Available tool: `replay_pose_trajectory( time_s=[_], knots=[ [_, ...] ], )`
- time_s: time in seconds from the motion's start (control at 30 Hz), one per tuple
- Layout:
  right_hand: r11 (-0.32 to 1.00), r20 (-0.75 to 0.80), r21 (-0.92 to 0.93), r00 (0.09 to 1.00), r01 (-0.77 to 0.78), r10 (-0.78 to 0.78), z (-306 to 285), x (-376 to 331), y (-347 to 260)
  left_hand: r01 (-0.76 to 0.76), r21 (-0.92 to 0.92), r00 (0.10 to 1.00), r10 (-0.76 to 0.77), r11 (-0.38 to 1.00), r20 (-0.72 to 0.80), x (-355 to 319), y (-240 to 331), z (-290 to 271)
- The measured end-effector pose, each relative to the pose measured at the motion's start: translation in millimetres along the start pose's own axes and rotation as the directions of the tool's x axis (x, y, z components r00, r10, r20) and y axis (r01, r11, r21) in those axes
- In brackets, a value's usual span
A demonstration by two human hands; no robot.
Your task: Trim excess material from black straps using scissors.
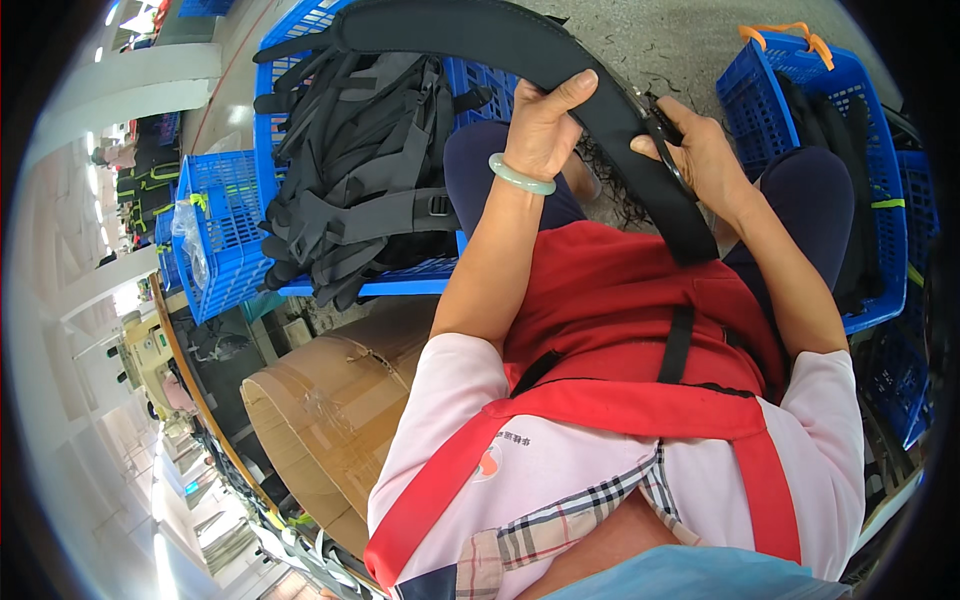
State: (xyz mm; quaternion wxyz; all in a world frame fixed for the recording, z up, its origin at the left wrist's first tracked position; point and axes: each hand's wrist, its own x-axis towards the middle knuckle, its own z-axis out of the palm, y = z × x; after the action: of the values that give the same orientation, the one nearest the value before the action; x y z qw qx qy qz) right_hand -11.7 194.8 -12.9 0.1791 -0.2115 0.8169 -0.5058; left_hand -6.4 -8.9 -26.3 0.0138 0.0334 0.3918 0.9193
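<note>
So at the far left there's a blue slatted plastic basket (238,215) with a clear plastic bag (190,238) hanging off it. Next, upper left of the frame, a bigger blue plastic basket (375,287) is heaped with black padded fabric straps (370,190), and an open brown cardboard carton (335,410) sits below that.

Around upper centre you've got the left hand (545,125), pale green bangle (521,174) on the wrist, pinching one long, curved black padded band (555,55) near its middle, thumb along the edge. That band's the piece being worked on: it arcs from top left of centre down to the right, its lower end by the red apron (640,290).

Just right of that, the right hand (705,155) is curled around a small dark tool (662,120), maybe snips, fingers half hiding it, right at the band's outer edge. Can't tell if its blades are apart.

My read: this is edge tidying, probably loose threads. Next move calls for the left hand keeping the edge steady and the tool staying clear of the fabric and that thumb.

Upper right, another blue plastic basket (742,95) holds more black pieces, with an orange strip (820,50) on its rim.
</note>
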Motion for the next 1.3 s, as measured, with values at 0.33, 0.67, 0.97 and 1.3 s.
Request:
replay_pose_trajectory(
  time_s=[0.33,0.67,0.97,1.3],
  knots=[
    [0.995,-0.049,-0.096,0.998,0.025,-0.03,2,0,-7,-0.089,-0.053,0.993,0.084,0.995,-0.088,2,14,2],
    [0.992,0.018,-0.12,0.999,0.04,-0.038,-4,2,-7,-0.038,-0.044,0.998,0.035,0.998,-0.059,-3,8,3],
    [0.993,-0.004,-0.083,0.996,0.083,-0.083,-4,0,4,-0.022,-0.053,0.997,0.018,0.998,-0.081,-3,4,4],
    [0.997,-0.021,-0.075,1.0,0.021,-0.023,-6,1,4,-0.091,-0.031,0.988,0.086,0.995,-0.132,-3,17,4]
  ],
)
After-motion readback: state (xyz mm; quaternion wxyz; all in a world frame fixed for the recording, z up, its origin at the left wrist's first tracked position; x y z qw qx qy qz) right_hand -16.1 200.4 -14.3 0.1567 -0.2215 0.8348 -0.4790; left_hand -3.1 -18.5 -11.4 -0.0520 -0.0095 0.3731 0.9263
